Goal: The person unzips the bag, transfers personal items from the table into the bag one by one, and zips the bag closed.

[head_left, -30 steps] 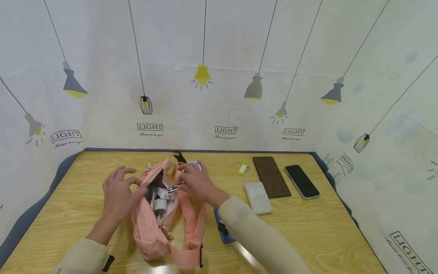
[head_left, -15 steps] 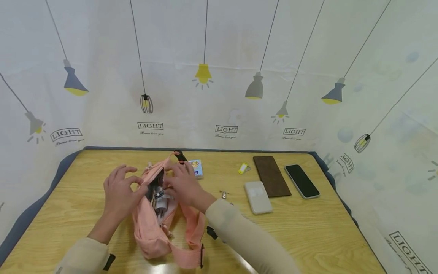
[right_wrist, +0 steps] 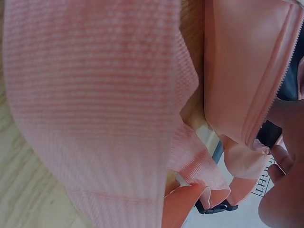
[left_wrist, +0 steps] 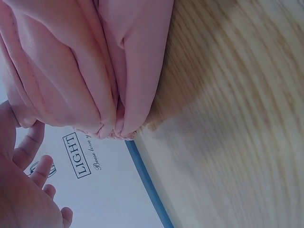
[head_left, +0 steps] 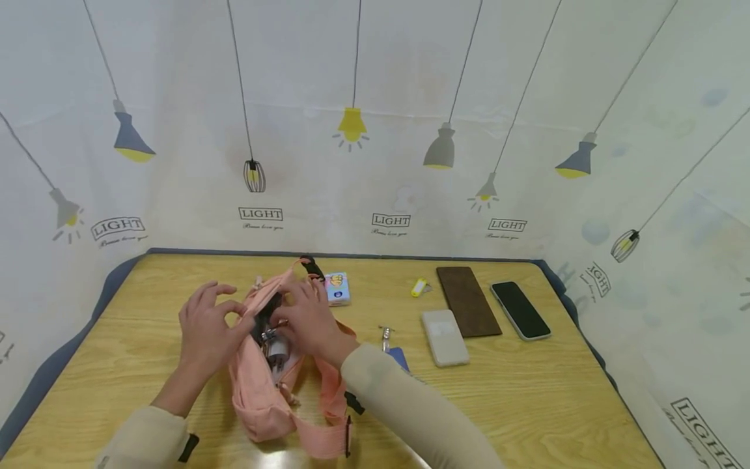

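A pink waist bag (head_left: 254, 391) lies on the left half of the bench (head_left: 527, 404), stretching from near the far edge towards the near edge, its zipped mouth open. The left hand (head_left: 208, 329) pinches the mouth's left rim between thumb and forefinger, the other fingers spread. The right hand (head_left: 307, 322) reaches into the mouth with bent fingers; a small shiny metal piece (head_left: 268, 334) shows just by their tips, and I cannot tell whether they are clamped on it. Below it, inside the bag, sits a white plug (head_left: 278, 352).

Just right of the bag's far end, near the far edge, is a tissue pack (head_left: 337, 288) with a cartoon print. Further right lie a yellow key tag (head_left: 418, 287), a brown wallet (head_left: 469, 301) and, nearest the right edge, a dark-screened smartphone (head_left: 520, 311). A white power bank (head_left: 445, 337) lies just nearer than the wallet. A blue card holder (head_left: 398, 357) is partly hidden by the right sleeve (head_left: 410, 404).
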`<state>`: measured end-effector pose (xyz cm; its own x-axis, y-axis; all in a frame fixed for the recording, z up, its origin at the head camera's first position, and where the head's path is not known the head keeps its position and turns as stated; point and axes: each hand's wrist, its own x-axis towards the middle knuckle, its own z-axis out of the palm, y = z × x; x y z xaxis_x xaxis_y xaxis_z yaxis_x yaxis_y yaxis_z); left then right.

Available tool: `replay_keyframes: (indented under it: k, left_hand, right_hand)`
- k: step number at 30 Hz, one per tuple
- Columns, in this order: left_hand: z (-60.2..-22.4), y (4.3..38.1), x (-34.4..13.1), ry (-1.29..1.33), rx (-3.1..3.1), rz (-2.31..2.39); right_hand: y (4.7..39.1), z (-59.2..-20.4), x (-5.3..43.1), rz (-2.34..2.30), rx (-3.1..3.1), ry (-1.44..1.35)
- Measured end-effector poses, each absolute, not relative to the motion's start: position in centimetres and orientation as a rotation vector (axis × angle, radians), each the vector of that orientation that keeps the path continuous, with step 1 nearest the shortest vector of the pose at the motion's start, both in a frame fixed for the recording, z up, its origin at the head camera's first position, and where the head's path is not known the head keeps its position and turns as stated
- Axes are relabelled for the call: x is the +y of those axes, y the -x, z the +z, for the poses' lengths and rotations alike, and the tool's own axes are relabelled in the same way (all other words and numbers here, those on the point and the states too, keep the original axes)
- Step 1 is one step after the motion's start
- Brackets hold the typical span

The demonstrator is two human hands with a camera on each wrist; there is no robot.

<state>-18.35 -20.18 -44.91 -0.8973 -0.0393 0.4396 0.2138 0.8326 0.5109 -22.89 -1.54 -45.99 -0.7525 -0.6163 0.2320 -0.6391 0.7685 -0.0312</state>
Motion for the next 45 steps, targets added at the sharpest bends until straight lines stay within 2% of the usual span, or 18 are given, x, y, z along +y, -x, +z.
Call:
replay_keyframes:
  k: [12, 30, 45]
  left_hand:
    - [-44.9, 18.3, -20.1, 0.125, -2.57, -0.794]
    - [-45.1, 18.4, -20.1, 0.122, -2.565, -0.794]
    - [-45.0, 18.5, -19.9, 0.114, -2.577, -0.798]
  right_hand:
    - [23.0, -46.0, -1.7, 0.262, -2.859, -0.83]
    - [23.1, -45.7, -1.1, 0.276, -2.876, -0.843]
    - [23.2, -44.8, 3.8, 0.42, -2.771, -0.841]
